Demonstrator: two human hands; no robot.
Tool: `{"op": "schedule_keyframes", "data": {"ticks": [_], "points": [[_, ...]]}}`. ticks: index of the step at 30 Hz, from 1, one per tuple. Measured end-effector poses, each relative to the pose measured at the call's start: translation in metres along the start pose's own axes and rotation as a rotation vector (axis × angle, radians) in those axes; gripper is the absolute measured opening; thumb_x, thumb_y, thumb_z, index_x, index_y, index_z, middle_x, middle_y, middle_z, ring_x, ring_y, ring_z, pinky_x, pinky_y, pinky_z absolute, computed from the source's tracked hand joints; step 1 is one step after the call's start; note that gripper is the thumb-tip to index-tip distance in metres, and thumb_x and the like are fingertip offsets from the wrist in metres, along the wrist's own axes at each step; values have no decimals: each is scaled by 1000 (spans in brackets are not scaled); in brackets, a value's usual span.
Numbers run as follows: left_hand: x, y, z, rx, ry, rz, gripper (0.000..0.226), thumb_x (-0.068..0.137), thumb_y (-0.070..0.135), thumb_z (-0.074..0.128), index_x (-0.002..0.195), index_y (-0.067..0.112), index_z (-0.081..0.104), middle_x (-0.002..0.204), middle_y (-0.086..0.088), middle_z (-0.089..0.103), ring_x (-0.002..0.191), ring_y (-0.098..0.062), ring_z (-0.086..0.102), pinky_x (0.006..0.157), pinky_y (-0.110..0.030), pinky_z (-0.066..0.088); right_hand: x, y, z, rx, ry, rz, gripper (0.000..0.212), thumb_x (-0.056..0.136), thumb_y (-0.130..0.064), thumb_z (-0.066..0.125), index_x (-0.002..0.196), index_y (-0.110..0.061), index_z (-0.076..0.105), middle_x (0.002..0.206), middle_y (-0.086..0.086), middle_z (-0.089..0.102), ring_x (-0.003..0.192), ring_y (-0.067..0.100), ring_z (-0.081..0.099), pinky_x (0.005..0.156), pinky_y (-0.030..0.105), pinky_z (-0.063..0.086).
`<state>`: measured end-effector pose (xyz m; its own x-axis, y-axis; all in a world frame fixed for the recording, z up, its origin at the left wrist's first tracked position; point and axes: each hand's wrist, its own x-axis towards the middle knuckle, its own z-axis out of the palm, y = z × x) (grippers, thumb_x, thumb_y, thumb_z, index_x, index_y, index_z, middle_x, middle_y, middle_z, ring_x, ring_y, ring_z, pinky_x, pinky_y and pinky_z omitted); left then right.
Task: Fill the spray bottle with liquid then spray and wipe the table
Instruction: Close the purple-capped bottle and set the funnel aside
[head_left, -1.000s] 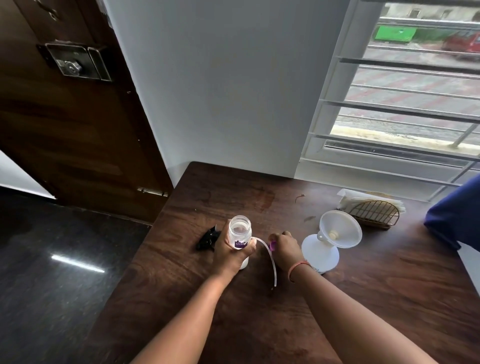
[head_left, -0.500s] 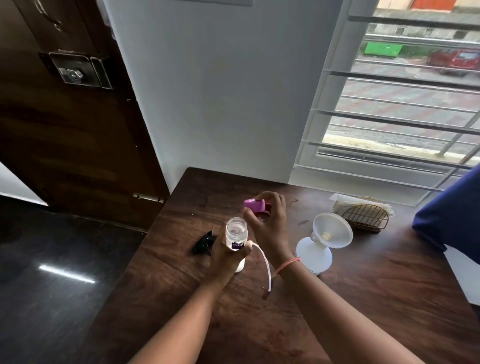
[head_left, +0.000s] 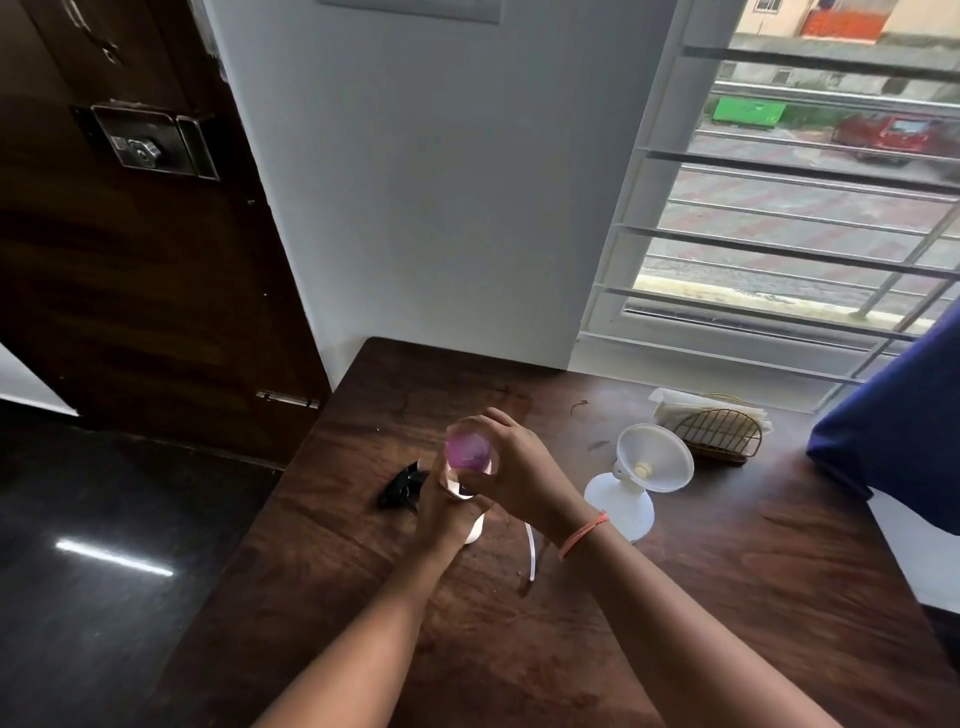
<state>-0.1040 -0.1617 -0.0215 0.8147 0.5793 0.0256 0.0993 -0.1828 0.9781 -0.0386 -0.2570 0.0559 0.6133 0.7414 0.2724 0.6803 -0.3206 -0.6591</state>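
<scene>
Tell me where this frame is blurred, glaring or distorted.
Head view: motion blur smears the pink spray head and the bottle between the hands, left hand and right hand; a streak of glare lies on the dark floor; the window is the bright light source; the wide-angle lens slants the window bars and the door.

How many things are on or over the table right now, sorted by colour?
White or clear: 4, the bottle, funnel, tube, napkins
Pink: 1, the spray head
Black: 1, the small object
Gold: 1, the wire holder
Blue: 1, the cloth
Total: 8
</scene>
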Motion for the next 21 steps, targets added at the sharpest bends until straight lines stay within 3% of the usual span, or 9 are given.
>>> {"op": "schedule_keyframes", "data": {"ticks": [2,4,6,9,12,15,18,21], "points": [[1,-1,0,20,3,-1,58,59,-2,83,108,15,57,90,17,62,82,8,63,68,-4,44,1,-4,-1,-93,-7,27,50,70,-34,79,115,-27,61,105,-9,53,87,12,56,71,24,51],[1,-4,2,21,11,-12,48,61,-9,82,101,6,61,85,14,62,84,-4,66,65,-2,42,2,-8,-1,-233,15,48,54,69,-55,73,113,-24,62,102,-7,54,86,15,55,69,30,52],[1,-4,2,10,21,-27,46,61,-4,84,96,14,61,84,13,62,85,-6,65,66,-2,42,3,-10,-3,-391,103,40,61,70,-75,54,92,-20,66,90,-4,57,83,15,53,69,30,46],[-1,-3,1,20,28,-2,59,62,7,87,113,17,57,94,14,62,86,7,61,75,1,40,3,-6,-13,-415,306,84,66,85,-74,31,54,-19,52,64,-4,48,71,14,46,61,30,40],[-2,1,1,8,35,-2,61,67,1,83,119,14,54,98,14,60,86,15,58,76,4,37,1,-5,-18,-323,316,65,56,95,-60,29,71,-17,57,72,-3,56,78,15,46,64,33,44],[-1,-1,2,9,14,-14,67,66,7,85,125,13,53,103,10,61,92,0,59,77,3,38,1,-11,-15,-149,129,74,38,97,-52,33,96,-22,56,90,-6,63,90,13,49,70,31,45],[-1,-3,2,21,32,-12,66,60,21,84,120,10,57,100,7,64,91,-7,62,78,1,39,0,-11,-13,-165,270,116,32,98,-47,35,95,-22,53,80,-7,60,78,13,53,66,30,43],[-1,-1,1,28,27,-14,59,65,10,86,115,14,56,97,8,64,87,9,61,76,2,38,0,-11,-17,-166,302,140,33,98,-48,35,100,-21,54,88,-3,63,85,12,52,66,30,47]]}}
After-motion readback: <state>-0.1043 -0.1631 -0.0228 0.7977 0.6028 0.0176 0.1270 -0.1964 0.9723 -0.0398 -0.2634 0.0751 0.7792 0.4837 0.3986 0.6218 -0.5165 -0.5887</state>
